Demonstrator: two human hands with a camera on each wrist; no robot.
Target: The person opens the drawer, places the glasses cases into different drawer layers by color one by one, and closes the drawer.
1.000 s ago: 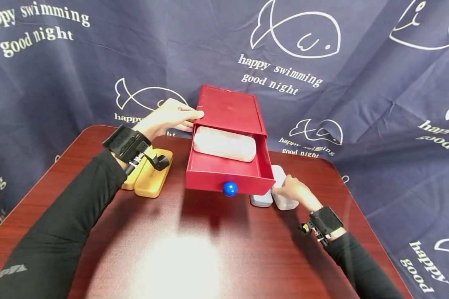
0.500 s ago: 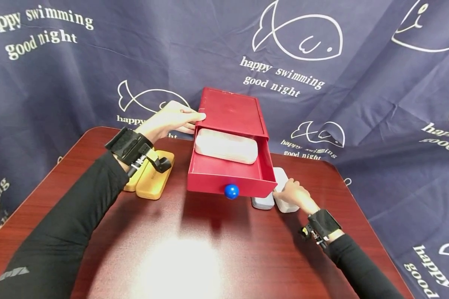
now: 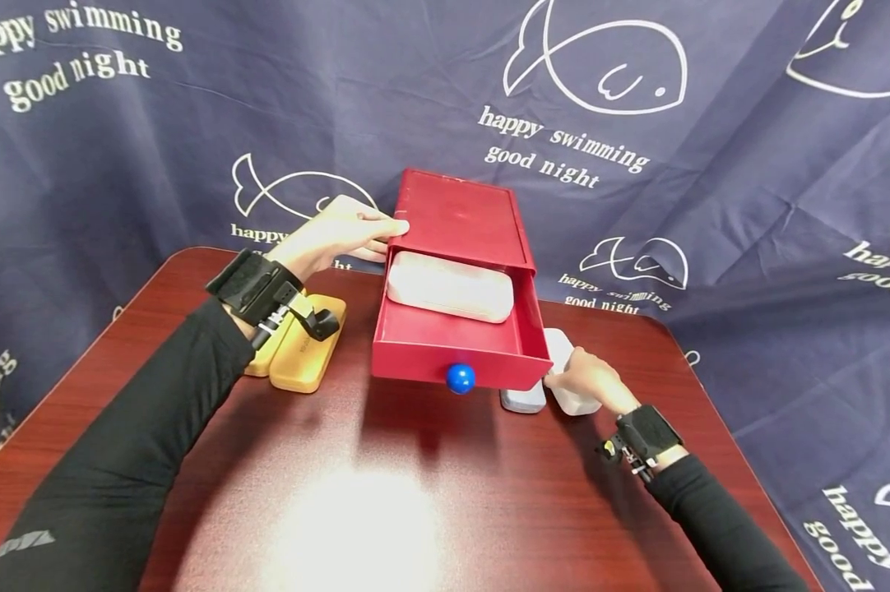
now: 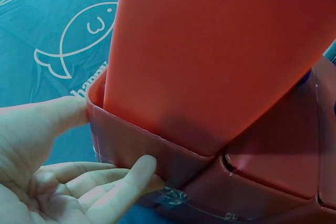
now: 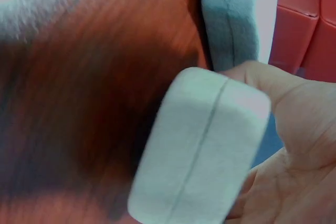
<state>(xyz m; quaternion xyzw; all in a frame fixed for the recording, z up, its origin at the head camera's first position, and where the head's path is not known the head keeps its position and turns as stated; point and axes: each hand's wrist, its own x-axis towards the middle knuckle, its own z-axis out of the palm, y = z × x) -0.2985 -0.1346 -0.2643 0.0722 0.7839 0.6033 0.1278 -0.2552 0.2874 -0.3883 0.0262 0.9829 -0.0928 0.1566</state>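
Note:
A red drawer box (image 3: 460, 218) stands at the table's far middle, its drawer (image 3: 415, 362) pulled out toward me, with a blue knob (image 3: 461, 378) on the front. One white case (image 3: 448, 286) lies inside the drawer. My left hand (image 3: 334, 234) rests against the box's back left corner; the thumb (image 4: 58, 116) touches the corner edge and the fingers lie fairly straight along the side wall (image 4: 157, 156). My right hand (image 3: 593, 380) grips another white case (image 3: 559, 349) just right of the drawer; in the right wrist view that case (image 5: 202, 145) sits between thumb and palm.
A grey case (image 3: 522, 400) lies beside the held white one, partly under the drawer front. Two yellow cases (image 3: 304, 358) lie left of the box, under my left wrist. The dark red table (image 3: 386, 493) is backed by a blue printed cloth (image 3: 748, 164).
Hardly anything differs. My right hand stays on the white case and has shifted slightly right; my left hand keeps its place on the box corner.

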